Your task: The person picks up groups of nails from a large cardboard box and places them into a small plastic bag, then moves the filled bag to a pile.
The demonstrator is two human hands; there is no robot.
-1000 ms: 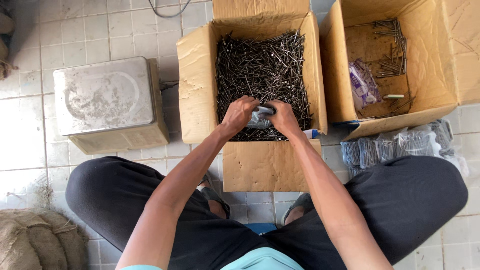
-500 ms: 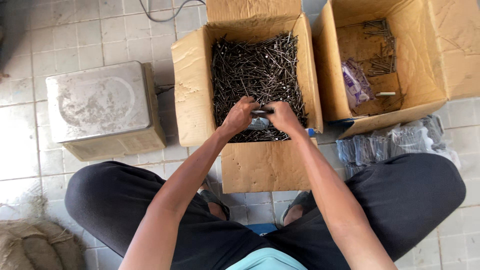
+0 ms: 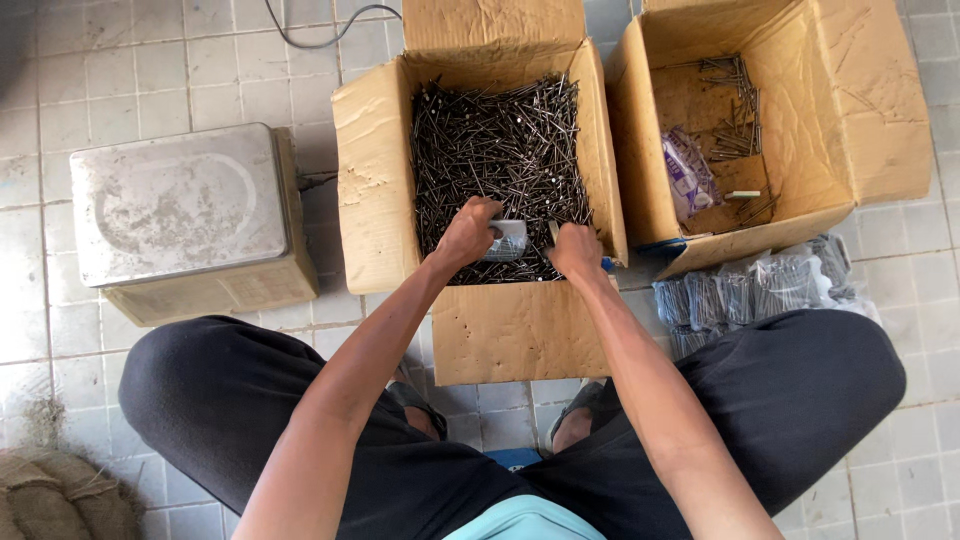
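An open cardboard box point(image 3: 375, 180) in front of me is full of dark loose nails point(image 3: 500, 150). Both hands reach into its near end. My left hand point(image 3: 468, 232) grips one side of a small clear plastic bag point(image 3: 510, 240) held over the nails. My right hand point(image 3: 575, 250) is closed at the bag's other side, a few nails sticking up beside its fingers. I sit on the tiled floor with my knees spread around the box.
A second open cardboard box point(image 3: 840, 110) at the right holds a few nails and a plastic packet point(image 3: 685, 175). Filled clear bags of nails point(image 3: 750, 290) lie on the floor by my right knee. A metal-topped scale point(image 3: 180, 205) stands at the left, burlap sacking point(image 3: 60, 495) bottom left.
Both hands stay at the bag in the nail box with only small shifts; the view has drifted slightly.
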